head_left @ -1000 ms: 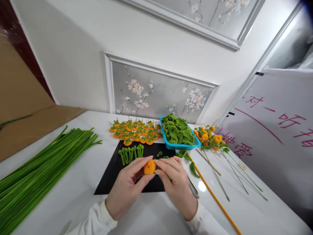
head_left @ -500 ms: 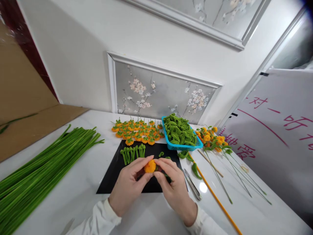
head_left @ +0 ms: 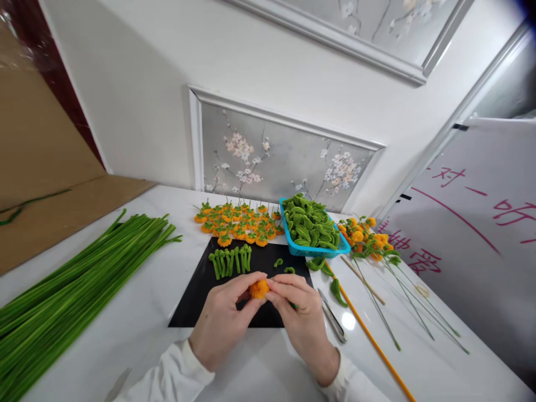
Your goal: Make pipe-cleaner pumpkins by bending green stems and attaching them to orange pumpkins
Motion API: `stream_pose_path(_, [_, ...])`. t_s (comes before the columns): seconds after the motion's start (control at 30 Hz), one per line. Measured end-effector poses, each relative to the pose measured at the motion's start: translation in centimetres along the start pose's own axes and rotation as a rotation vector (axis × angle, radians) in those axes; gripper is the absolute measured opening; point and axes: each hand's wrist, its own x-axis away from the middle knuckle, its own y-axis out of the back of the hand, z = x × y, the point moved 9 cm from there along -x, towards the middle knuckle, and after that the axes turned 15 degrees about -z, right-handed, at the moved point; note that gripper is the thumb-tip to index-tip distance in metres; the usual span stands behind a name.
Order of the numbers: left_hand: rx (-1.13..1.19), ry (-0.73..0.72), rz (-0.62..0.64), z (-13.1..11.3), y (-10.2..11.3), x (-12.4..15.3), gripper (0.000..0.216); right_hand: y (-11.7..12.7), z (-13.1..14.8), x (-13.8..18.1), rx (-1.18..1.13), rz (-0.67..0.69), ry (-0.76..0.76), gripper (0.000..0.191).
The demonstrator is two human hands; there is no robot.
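A small fuzzy orange pom-pom flower [head_left: 259, 288] is pinched between the fingertips of my left hand [head_left: 225, 321] and my right hand [head_left: 302, 321], just above a black mat [head_left: 196, 301]. A bit of green stem shows under my right fingers. On the mat beyond my hands lie a row of short green curled pipe-cleaner pieces [head_left: 231, 261] and two small green loops [head_left: 283, 266].
A big bundle of long green pipe cleaners [head_left: 71, 296] lies at the left. Behind the mat sit several finished orange flowers [head_left: 238, 223], a blue basket [head_left: 298, 249] of green leaves, and stemmed orange flowers [head_left: 368, 241]. Metal tweezers [head_left: 333, 322] and an orange rod [head_left: 372, 341] lie to my right.
My hands stayed together on the orange flower, with the fingers shifting slightly around it. The view has tilted a little.
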Motion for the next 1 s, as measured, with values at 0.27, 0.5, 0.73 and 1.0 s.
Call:
stream_pose_path(0.27, [0.261,0.296,0.094,1.6,-1.3,0.5,0.044,0.0,-0.5,-0.2,0.006,0.033,-0.008,0.037])
stream_pose_path(0.5, [0.310,0.340,0.138,1.6,-1.4,0.7,0.039,-0.1,-0.9,0.0,0.040,0.100,0.003,0.038])
stream_pose_path(0.73, [0.264,0.269,0.122,1.1,-1.1,0.5,0.039,0.2,0.1,-0.3,0.060,0.092,0.081,0.033])
stream_pose_path(1.0, [0.240,0.188,0.120,0.3,-0.8,0.4,0.036,0.0,0.7,-0.4,0.030,0.117,0.093,0.034])
